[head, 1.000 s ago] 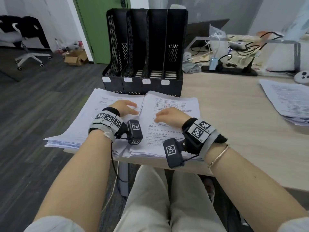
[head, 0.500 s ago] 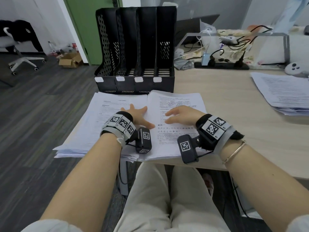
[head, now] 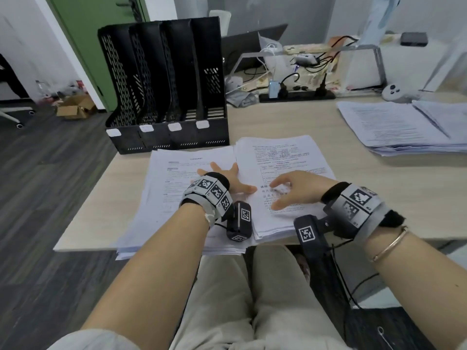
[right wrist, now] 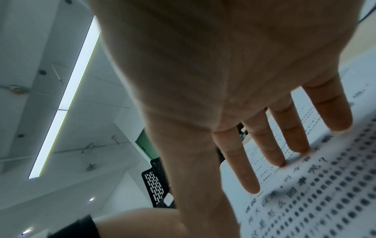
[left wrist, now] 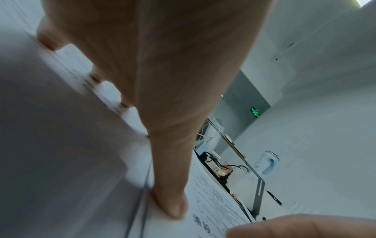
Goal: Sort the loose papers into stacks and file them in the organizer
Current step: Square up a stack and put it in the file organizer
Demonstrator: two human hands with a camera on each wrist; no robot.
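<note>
Left hand (head: 228, 181) now flat, fingers splayed on left paper stack (head: 174, 188); earlier it sat further left, fingers together. Right hand (head: 300, 189) relaxed, fingertips touching right paper stack (head: 280, 157) (nothing gripped), much as before. Both stacks on surface (head: 316, 137) just before black organizer (head: 164, 84). Third pile (head: 404, 125) well right.

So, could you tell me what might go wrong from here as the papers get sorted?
1. The left paper stack overhangs the desk's near edge; a sideways push from the flat left hand could spill sheets onto the floor.
2. The right hand touches only the top sheet of the right stack, so sheets may slide or fan out unevenly.
3. The organizer stands close behind; lifted papers could catch it.
</note>
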